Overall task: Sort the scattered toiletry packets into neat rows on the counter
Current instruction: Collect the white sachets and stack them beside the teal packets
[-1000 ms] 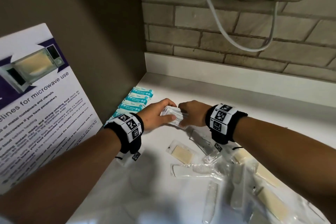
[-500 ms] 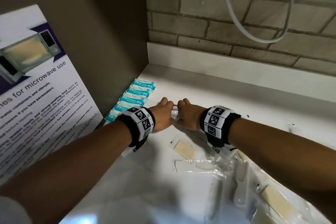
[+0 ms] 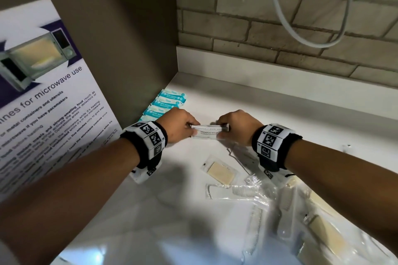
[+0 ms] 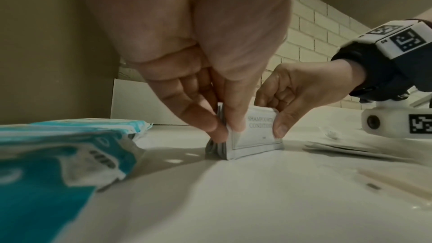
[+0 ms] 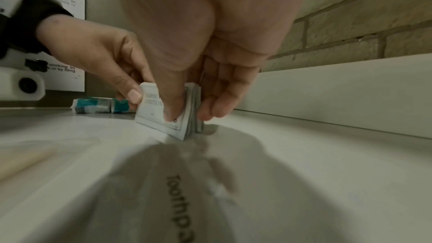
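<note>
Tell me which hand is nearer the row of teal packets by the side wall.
Left. The left hand grips the shampoo sachet stack right beside the teal packets; the right hand grips the stack's far end, farther from them.

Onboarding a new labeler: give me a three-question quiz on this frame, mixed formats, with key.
1. True or false: the stack of shampoo sachets lies flat on the counter.
2. Which of the hands pinch the stack? A. left hand only B. right hand only C. both
3. Fill in: the teal wipe packets sit in a row along the ____ wall.

Key:
1. False; it stands on edge, its lower edge on the counter.
2. C; one hand at each end.
3. Left; the combs and soap bars lie scattered nearer the person.
</note>
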### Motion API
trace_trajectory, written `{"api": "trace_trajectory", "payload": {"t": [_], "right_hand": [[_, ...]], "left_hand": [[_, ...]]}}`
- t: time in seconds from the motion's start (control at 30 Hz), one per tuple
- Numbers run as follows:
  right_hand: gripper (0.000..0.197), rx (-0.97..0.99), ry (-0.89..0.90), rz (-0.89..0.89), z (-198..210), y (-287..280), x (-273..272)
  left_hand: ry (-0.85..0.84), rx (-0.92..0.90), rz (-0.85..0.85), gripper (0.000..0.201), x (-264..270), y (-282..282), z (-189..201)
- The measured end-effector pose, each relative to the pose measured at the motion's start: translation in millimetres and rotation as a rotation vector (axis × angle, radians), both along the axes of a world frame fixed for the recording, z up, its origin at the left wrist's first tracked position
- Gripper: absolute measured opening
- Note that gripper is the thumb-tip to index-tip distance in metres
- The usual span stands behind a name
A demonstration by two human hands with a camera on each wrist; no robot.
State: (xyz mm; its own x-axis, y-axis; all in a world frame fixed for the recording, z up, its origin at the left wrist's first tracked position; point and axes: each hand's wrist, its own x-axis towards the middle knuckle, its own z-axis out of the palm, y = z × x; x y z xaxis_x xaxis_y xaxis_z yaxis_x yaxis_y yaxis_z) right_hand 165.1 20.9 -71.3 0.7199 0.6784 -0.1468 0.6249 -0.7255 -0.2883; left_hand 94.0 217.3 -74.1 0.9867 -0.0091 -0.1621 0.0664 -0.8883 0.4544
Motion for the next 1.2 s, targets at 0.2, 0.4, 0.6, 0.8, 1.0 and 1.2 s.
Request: {"api": "trace_trajectory", "payload": {"t": [0.2, 0.4, 0.6, 0.8, 1.0, 1.2], "right_hand": [[0.023, 0.013, 0.008, -0.002, -2.5, 0.3, -0.5], [0.018, 0.156, 0.248, -0.15, 9.1, 4.3, 22.2], [0.027, 0.308, 0.564, -0.357, 8.1, 16.5, 57.7], [0.029, 0.339, 0.553, -0.464, -2.5, 24.2, 86.6], [0.022, 0.291, 0.51, -0.461, -13.9, 30.2, 94.3], [0.041, 0.052, 0.3, -0.303, -3.5, 37.2, 89.6]], "left_hand": [[0.007, 0.041, -0.011, 0.02, 2.6, 0.4, -0.8], [-0.014, -0.299, 0.141, 0.024, 25.5, 8.8, 4.1], [-0.001, -0.348, 0.262, 0.032, 72.7, 17.7, 3.5], [0.024, -0.297, 0.291, 0.039, 111.4, 17.6, -6.7], [0.026, -0.126, 0.214, 0.035, 126.7, 15.7, -17.4], [0.086, 0.139, -0.007, 0.044, 134.8, 12.2, -7.0]]}}
